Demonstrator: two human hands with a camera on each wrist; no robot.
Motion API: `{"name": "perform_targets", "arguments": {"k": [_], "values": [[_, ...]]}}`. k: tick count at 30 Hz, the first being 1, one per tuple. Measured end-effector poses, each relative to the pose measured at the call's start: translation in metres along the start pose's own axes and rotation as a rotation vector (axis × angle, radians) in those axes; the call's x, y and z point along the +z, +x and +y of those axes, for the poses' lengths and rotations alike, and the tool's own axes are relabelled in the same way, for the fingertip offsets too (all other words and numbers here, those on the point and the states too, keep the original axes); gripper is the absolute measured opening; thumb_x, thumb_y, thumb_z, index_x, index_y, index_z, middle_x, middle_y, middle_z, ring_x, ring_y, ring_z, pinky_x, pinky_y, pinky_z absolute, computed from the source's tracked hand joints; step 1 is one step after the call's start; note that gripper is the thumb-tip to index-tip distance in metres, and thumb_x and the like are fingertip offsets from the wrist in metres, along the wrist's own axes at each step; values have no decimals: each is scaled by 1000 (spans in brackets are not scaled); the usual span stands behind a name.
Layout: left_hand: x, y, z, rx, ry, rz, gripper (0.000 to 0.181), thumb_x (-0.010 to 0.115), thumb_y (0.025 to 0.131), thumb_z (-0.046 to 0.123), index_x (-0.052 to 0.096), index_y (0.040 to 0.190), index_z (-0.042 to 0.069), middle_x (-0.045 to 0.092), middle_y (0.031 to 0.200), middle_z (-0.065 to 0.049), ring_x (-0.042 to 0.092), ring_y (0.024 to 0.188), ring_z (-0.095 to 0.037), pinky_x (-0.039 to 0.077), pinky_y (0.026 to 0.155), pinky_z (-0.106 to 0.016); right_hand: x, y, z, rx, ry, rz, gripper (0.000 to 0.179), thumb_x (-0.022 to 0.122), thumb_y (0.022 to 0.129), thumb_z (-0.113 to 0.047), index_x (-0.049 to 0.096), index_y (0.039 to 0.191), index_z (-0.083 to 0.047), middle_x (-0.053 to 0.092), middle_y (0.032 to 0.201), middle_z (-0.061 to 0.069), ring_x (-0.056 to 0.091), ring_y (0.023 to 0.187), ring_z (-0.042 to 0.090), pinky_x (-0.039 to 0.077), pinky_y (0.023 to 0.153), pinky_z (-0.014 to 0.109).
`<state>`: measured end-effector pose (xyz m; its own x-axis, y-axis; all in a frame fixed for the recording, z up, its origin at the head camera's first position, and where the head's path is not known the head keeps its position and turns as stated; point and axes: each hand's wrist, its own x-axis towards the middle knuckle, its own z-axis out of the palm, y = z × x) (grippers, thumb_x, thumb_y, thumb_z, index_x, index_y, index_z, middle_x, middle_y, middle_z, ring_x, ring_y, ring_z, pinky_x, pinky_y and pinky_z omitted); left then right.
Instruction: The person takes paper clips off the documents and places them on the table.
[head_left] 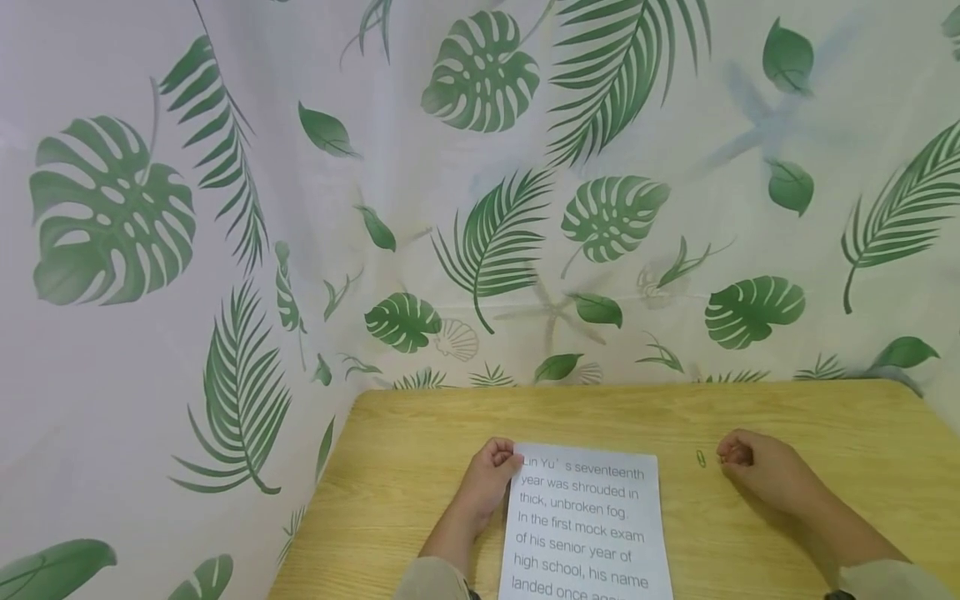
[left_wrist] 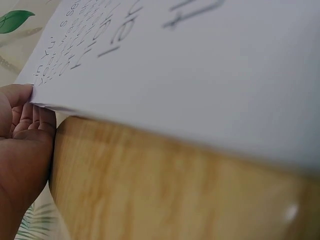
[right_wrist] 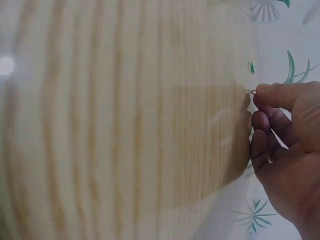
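Note:
A printed sheet of paper [head_left: 585,533] lies on the wooden table, possibly with more sheets beneath it. My left hand [head_left: 485,487] pinches its top left corner, thumb on the printed face and fingers underneath, as the left wrist view also shows. To the right, my right hand [head_left: 772,471] is low over the table. Between its thumb and forefinger it pinches a small wire paper clip [right_wrist: 253,92], whose end pokes out; the rest is hidden by the fingertips. A green paper clip [head_left: 701,458] lies on the table between the paper and my right hand.
The wooden table [head_left: 420,425] has rounded far corners. A white curtain [head_left: 660,108] printed with green leaves hangs behind it and along the left side.

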<state>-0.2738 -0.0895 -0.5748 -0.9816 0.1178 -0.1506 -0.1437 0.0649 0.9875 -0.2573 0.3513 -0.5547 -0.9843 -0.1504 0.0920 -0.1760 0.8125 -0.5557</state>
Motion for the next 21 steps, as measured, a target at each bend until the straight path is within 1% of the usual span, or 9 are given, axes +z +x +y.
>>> {"name": "perform_targets", "arguments": {"k": [6,10,16,21], "values": [[0,0,-1,-5,3,2,16,66,107,15,62,121,9,61,102,1,59,96,-15,49,89,-27,1,5,-1,7,-23,4,10,75,99,-10,71,107,-5,73,96,2,64,89,14,50,71,26],[-1,0,-1,-11,8,-1,16,66,107,16,62,121,10,62,103,1,59,96,-15,49,89,-26,1,8,1,9,-29,-6,12,74,99,-11,73,108,-4,73,96,2,64,89,14,51,71,25],[-1,-2,2,-9,23,-1,17,67,108,18,62,123,11,63,104,0,61,98,-15,49,91,-28,-1,10,2,5,-27,-27,17,73,101,-14,74,113,-2,75,99,3,64,90,10,52,72,25],[-1,-3,3,-8,32,0,18,66,108,17,62,123,10,62,105,0,59,98,-15,48,91,-28,-2,11,3,11,-16,-54,21,72,102,-15,74,117,0,77,102,6,68,93,15,54,74,27]]}}
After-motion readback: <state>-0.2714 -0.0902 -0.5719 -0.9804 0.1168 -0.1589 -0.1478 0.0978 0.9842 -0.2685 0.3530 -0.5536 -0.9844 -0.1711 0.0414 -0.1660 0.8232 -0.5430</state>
